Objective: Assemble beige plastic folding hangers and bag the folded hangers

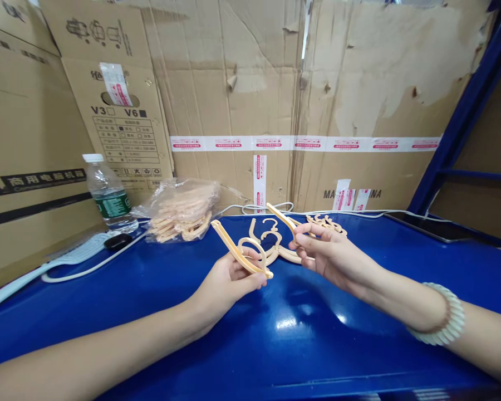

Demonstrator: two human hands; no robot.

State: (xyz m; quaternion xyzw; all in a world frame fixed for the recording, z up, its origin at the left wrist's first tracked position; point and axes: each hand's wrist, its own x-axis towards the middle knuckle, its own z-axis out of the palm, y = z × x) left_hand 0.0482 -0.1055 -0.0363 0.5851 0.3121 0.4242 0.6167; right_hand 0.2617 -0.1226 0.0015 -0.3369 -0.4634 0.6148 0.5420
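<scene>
White glare on the blue tabletop [242, 351], upper right dim, perhaps soft.

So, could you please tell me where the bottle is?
In the head view, the bottle stands far left on the table, beside the plastic bag.

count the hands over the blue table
2: the left hand, near the middle, holding a looped plastic piece; and the right hand, farther right, holding a slim plastic piece. Some fingers are partly hidden, but no other hand shows.
</scene>
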